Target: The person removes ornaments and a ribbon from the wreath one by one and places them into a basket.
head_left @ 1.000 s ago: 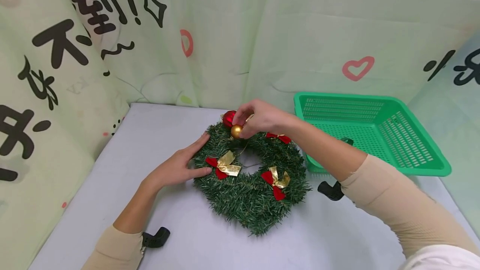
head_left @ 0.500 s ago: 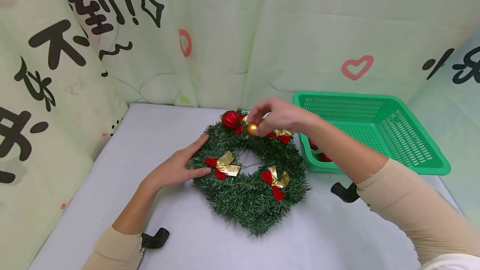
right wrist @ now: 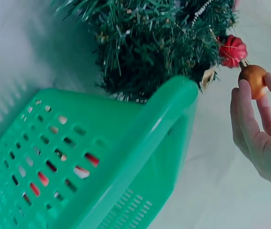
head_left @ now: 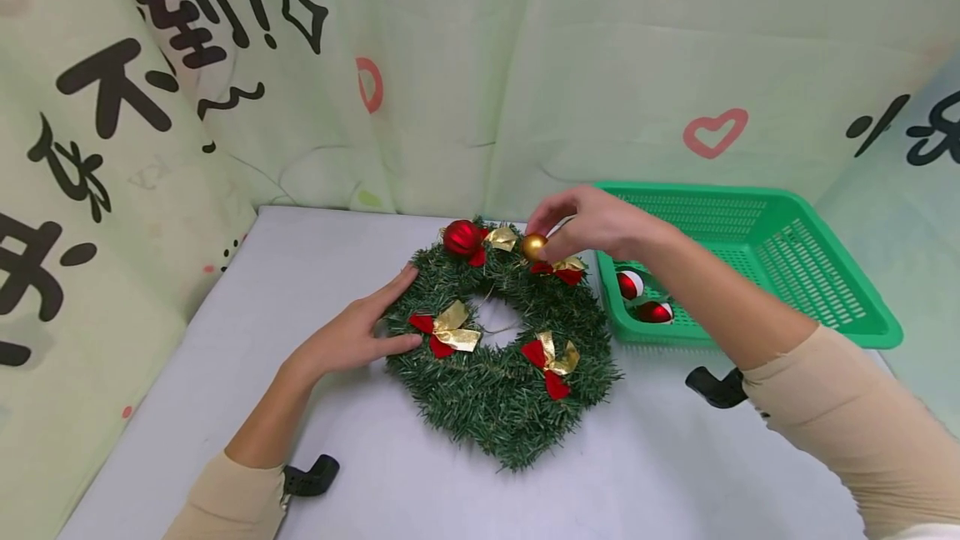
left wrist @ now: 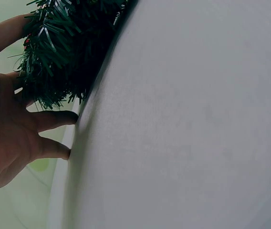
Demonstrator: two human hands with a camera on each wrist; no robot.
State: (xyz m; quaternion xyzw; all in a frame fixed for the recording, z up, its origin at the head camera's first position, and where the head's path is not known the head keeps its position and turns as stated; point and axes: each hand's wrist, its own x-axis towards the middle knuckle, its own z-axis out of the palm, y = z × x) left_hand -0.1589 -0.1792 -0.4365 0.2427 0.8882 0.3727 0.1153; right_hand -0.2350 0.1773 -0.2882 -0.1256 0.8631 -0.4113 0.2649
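Note:
A green Christmas wreath (head_left: 502, 415) lies on the white table, decorated with red-and-gold bows (head_left: 450, 330) and a shiny red ball ornament (head_left: 462, 238) at its upper left. My left hand (head_left: 360, 336) rests against the wreath's left side, fingers spread; in the left wrist view some fingertips (left wrist: 61, 118) touch the table beside the branches. Between thumb and fingers, my right hand (head_left: 592, 223) pinches a small gold ball ornament (right wrist: 254, 81). The gold ball is over the wreath's upper right, between two bows in the head view, with its metal cap showing in the right wrist view.
A green plastic basket (head_left: 888, 332) stands at the right, close beside the wreath. Inside its near left corner lie red-and-white ball ornaments (head_left: 654, 312). A pale printed curtain (head_left: 450, 65) hangs behind the table (head_left: 315, 240).
My right hand has carried the gold ball rightward along the wreath's top, away from the red ball. The basket's ornaments have come into sight. My left hand stays in place.

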